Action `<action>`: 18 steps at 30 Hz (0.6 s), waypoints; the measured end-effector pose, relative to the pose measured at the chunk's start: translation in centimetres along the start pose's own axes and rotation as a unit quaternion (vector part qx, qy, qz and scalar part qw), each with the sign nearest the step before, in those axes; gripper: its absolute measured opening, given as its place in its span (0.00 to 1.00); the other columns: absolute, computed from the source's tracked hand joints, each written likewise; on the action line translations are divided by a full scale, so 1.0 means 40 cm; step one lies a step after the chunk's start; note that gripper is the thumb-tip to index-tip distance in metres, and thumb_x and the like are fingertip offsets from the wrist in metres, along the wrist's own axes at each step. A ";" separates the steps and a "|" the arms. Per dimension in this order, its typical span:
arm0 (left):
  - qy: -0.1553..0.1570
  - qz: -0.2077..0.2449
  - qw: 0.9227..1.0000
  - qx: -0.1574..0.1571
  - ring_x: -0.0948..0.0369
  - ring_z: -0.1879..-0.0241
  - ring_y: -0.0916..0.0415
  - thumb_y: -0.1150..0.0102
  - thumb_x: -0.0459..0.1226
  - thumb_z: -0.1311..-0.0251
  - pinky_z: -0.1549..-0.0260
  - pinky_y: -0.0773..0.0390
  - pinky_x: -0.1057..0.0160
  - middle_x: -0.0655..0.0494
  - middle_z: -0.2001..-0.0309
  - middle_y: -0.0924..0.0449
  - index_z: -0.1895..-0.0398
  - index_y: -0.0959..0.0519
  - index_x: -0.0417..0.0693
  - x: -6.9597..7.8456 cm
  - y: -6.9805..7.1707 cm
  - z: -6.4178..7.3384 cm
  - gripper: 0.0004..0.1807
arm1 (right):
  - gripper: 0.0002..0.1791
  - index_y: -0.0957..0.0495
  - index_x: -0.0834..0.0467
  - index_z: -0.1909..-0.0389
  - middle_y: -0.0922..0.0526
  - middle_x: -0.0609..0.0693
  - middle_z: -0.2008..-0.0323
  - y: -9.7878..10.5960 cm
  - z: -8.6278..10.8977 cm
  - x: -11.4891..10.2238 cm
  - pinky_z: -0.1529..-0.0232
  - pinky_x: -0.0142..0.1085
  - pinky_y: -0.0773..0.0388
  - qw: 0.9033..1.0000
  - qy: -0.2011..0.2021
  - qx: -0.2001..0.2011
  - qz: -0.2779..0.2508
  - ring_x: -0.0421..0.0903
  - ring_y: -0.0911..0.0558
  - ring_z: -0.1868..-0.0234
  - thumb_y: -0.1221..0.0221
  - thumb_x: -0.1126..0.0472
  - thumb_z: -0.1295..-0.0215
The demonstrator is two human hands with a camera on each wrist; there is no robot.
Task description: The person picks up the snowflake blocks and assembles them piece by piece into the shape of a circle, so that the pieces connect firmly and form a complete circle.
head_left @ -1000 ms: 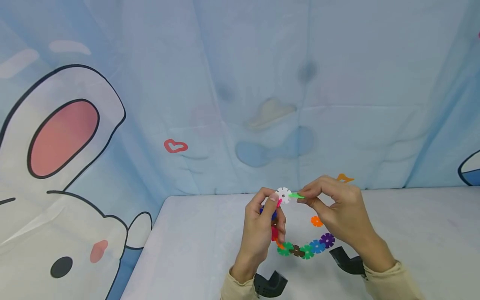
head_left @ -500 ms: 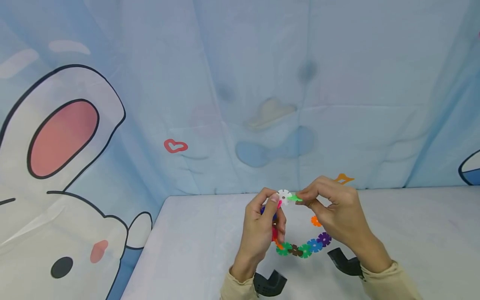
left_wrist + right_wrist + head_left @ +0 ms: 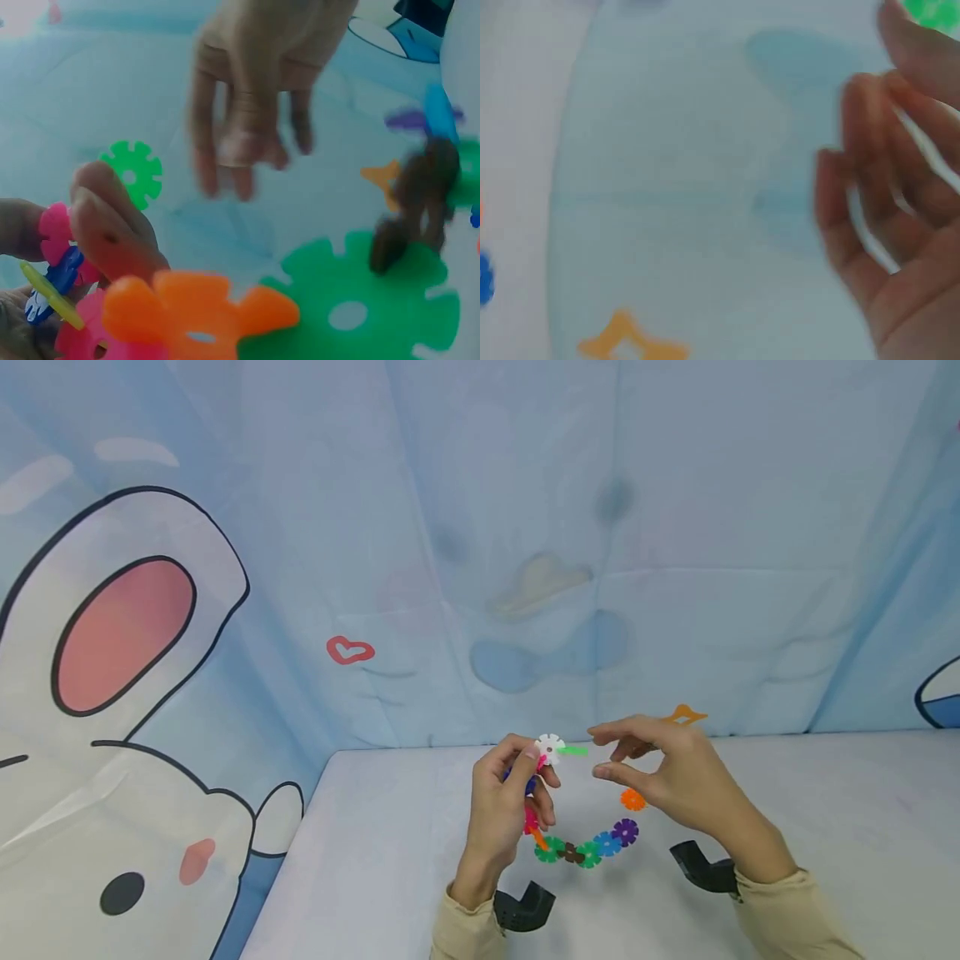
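My left hand point(image 3: 491, 810) pinches a chain of notched plastic snowflake discs near its upper end. At that end stand a white disc point(image 3: 550, 745) and a light green disc point(image 3: 573, 751), seen edge-on. The chain hangs below through blue, pink and orange pieces, then curves right over green and brown discs to a purple disc point(image 3: 625, 832). Part of it is hidden behind my left fingers. To the right, my right hand point(image 3: 682, 768) holds nothing, thumb and fingers spread apart, a small gap from the light green disc. Large in the left wrist view are an orange disc point(image 3: 187, 307) and a dark green disc point(image 3: 330, 300).
A single orange disc point(image 3: 633, 799) lies on the white table point(image 3: 405, 843), below my right hand. Behind the table hangs a blue printed curtain point(image 3: 480, 527). Black curved mounts point(image 3: 525, 907) sit at both wrists.
My right hand has let go of the light green disc and opened, its fingers spreading. My left hand has shifted a little left with the chain; the light green disc stays attached to the white one.
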State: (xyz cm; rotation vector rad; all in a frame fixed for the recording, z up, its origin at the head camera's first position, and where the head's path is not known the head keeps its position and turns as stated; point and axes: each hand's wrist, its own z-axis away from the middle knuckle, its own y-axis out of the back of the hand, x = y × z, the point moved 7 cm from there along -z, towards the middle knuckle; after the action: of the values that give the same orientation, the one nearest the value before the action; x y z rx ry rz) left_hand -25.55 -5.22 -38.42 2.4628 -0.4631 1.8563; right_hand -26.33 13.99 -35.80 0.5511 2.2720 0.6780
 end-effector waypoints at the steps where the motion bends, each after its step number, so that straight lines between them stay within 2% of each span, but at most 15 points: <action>1: 0.003 0.001 1.000 0.002 0.67 0.89 0.26 0.55 0.37 0.17 0.86 0.22 0.71 0.55 0.74 0.21 0.56 0.28 0.25 -0.003 0.004 -0.001 0.18 | 0.24 0.12 0.53 0.50 0.08 0.45 0.58 -0.007 0.004 0.026 0.61 0.34 0.13 0.999 -0.028 -0.025 0.013 0.38 0.13 0.65 0.18 0.63 0.50; 4: 0.009 0.011 1.000 0.007 0.67 0.90 0.27 0.56 0.37 0.18 0.86 0.23 0.70 0.59 0.76 0.22 0.56 0.31 0.26 -0.009 0.011 -0.003 0.17 | 0.21 0.12 0.58 0.50 0.09 0.51 0.57 -0.039 0.027 0.115 0.61 0.42 0.13 0.986 -0.114 -0.111 0.045 0.45 0.13 0.62 0.20 0.59 0.45; 7: 0.012 0.020 1.000 0.008 0.66 0.90 0.29 0.55 0.37 0.19 0.87 0.23 0.70 0.59 0.79 0.25 0.56 0.33 0.24 -0.012 0.013 -0.004 0.18 | 0.21 0.13 0.63 0.51 0.10 0.55 0.57 -0.082 0.063 0.199 0.62 0.43 0.13 0.961 -0.188 -0.193 0.053 0.49 0.15 0.61 0.21 0.58 0.43; 9: 0.015 0.025 1.000 0.008 0.66 0.91 0.30 0.53 0.37 0.19 0.87 0.24 0.70 0.59 0.81 0.27 0.55 0.33 0.22 -0.014 0.013 -0.005 0.18 | 0.21 0.13 0.64 0.53 0.11 0.55 0.59 -0.106 0.085 0.242 0.59 0.46 0.13 0.946 -0.221 -0.230 0.056 0.49 0.16 0.60 0.21 0.59 0.43; 11: 0.017 0.028 0.999 0.007 0.65 0.91 0.31 0.51 0.37 0.20 0.87 0.23 0.70 0.59 0.81 0.29 0.55 0.33 0.22 -0.015 0.012 -0.006 0.18 | 0.20 0.13 0.65 0.54 0.12 0.53 0.61 -0.124 0.098 0.268 0.56 0.49 0.13 0.937 -0.236 -0.249 0.061 0.49 0.16 0.60 0.21 0.60 0.44; 13: 0.019 0.029 0.999 0.006 0.65 0.91 0.31 0.50 0.37 0.20 0.87 0.24 0.70 0.59 0.82 0.29 0.55 0.32 0.23 -0.017 0.012 -0.006 0.18 | 0.19 0.13 0.64 0.56 0.12 0.52 0.62 -0.134 0.106 0.282 0.53 0.51 0.13 0.933 -0.242 -0.258 0.069 0.49 0.17 0.60 0.20 0.60 0.45; 15: 0.019 0.030 0.999 0.008 0.65 0.91 0.31 0.50 0.37 0.21 0.87 0.24 0.70 0.59 0.82 0.29 0.56 0.31 0.25 -0.017 0.012 -0.007 0.16 | 0.17 0.13 0.63 0.57 0.12 0.50 0.63 -0.144 0.111 0.291 0.52 0.53 0.14 0.931 -0.244 -0.261 0.072 0.49 0.17 0.60 0.21 0.61 0.45; 18: 0.017 0.029 0.999 0.006 0.65 0.91 0.31 0.50 0.37 0.20 0.87 0.24 0.70 0.59 0.82 0.29 0.56 0.31 0.26 -0.016 0.010 -0.007 0.16 | 0.13 0.14 0.60 0.61 0.15 0.47 0.67 -0.159 0.119 0.300 0.56 0.49 0.15 0.931 -0.245 -0.259 0.074 0.47 0.20 0.63 0.22 0.63 0.44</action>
State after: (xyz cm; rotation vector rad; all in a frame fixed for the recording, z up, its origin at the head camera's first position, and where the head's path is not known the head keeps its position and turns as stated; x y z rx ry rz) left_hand -26.06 -5.42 -39.03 2.4480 -0.5282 1.9245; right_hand -32.15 17.19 -48.56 0.5550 1.5167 1.0400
